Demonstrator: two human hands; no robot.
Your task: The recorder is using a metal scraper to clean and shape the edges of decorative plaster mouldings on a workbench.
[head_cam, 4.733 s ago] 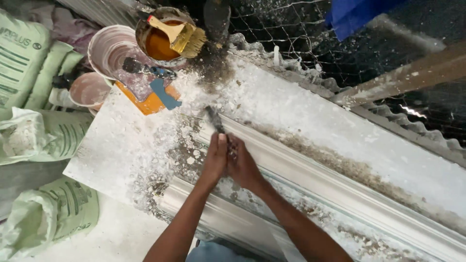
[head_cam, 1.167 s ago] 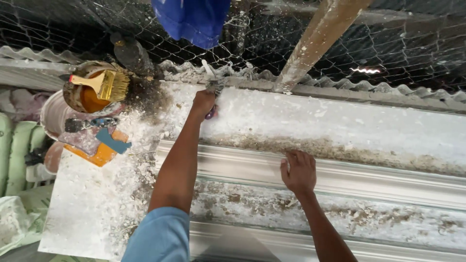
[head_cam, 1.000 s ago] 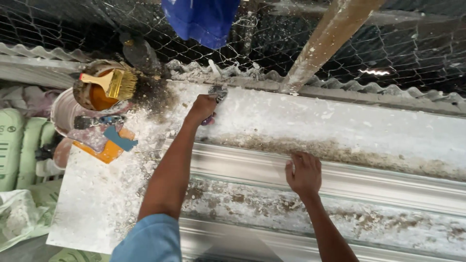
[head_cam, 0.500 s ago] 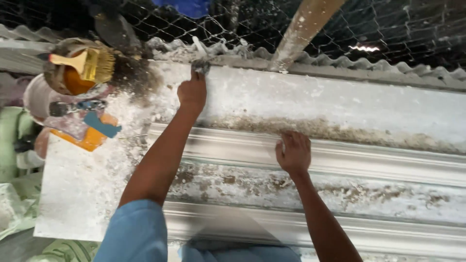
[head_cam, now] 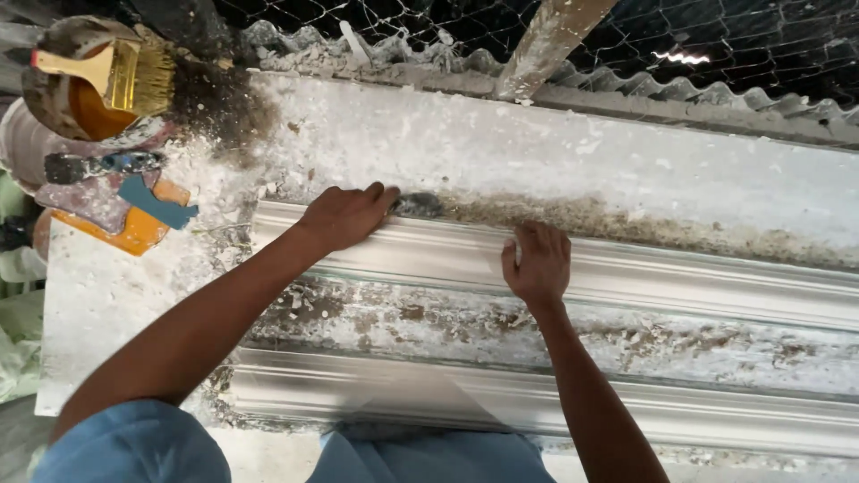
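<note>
Two hands work on a long white moulding [head_cam: 680,282] that lies across a plaster-strewn bench [head_cam: 107,304]. The left hand [head_cam: 344,216] grips a small dark scraper [head_cam: 417,205], fingers curled round its handle, and presses the tool against the upper edge of the moulding, where that edge meets a dirty brown seam. The right hand [head_cam: 537,265] lies flat and loose on the moulding a little to the right, fingers spread and pointing up, holding nothing. Both forearms reach in from the bottom of the view, the left from a light blue sleeve [head_cam: 134,443].

A second moulding [head_cam: 626,407] runs alongside, nearer the person, with a band of crusted white and brown residue between the two.

At the top left of the bench a bucket [head_cam: 67,89] holds orange liquid, and a yellow-bristled brush [head_cam: 116,73] rests across its rim. Just below it lie an orange trowel [head_cam: 134,231] and a blue-handled tool [head_cam: 157,201], both smeared with plaster. Wire mesh [head_cam: 734,45] and a corrugated sheet [head_cam: 680,94] run behind the bench, and a wooden post [head_cam: 546,40] leans across them.
</note>
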